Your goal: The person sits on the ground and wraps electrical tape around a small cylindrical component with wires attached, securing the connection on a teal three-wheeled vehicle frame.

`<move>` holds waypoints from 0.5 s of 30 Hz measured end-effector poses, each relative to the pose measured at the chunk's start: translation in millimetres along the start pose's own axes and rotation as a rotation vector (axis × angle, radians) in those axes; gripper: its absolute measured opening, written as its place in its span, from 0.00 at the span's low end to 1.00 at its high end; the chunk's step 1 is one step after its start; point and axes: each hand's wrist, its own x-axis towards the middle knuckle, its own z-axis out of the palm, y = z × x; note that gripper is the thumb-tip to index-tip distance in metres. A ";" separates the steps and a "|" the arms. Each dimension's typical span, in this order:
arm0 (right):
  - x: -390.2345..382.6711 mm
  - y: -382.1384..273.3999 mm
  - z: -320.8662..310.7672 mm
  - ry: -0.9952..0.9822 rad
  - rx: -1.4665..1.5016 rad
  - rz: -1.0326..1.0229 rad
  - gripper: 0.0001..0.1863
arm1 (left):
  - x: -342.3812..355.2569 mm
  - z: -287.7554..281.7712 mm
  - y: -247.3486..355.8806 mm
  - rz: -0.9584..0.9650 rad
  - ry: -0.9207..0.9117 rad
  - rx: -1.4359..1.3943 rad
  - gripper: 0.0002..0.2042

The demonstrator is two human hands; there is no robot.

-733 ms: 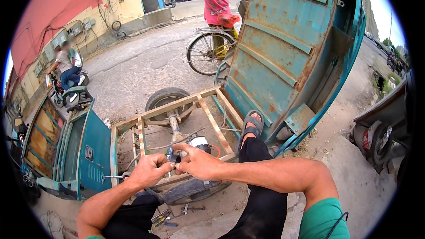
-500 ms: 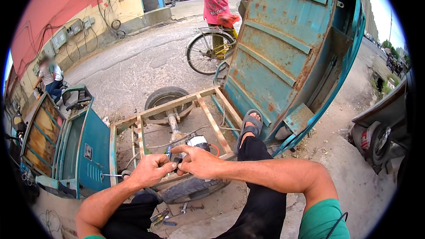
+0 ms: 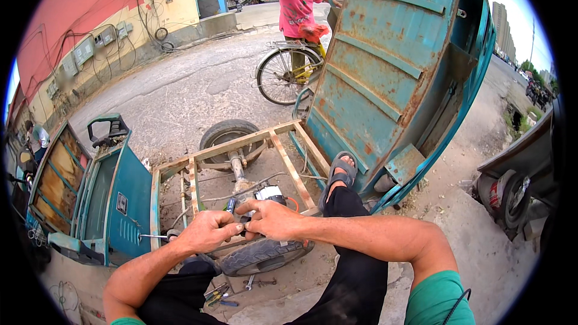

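Over the rusty metal frame of a three-wheeled cart [image 3: 288, 171], my left hand [image 3: 211, 230] and my right hand [image 3: 274, 219] meet with fingertips pinched. Between them is a small dark piece [image 3: 245, 219], mostly hidden by the fingers, so its kind is unclear. A small blue and black part [image 3: 230, 204] sticks up beside my right index finger; I cannot tell whether it belongs to the same piece. Just beyond my hands, a white-topped housing [image 3: 270, 193] with an orange wire sits by the axle [image 3: 237, 168]. Below them is the near tyre [image 3: 265, 259].
A rusty teal cargo bed [image 3: 385, 54] stands tipped up at the right, my sandalled foot [image 3: 341, 171] against its lower edge. Hand tools [image 3: 220, 295] lie on the ground between my legs. The teal cab [image 3: 126, 204] is left. A person in pink [image 3: 298, 9] stands beside a bicycle [image 3: 289, 69].
My hands stay together, with small finger shifts, and the dark piece is now more covered. The view has moved slightly. People at the far left have changed place.
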 end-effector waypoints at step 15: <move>-2.5 -3.4 -1.6 -0.001 -0.006 0.029 0.30 | -2.9 1.8 6.5 0.121 0.033 0.169 0.11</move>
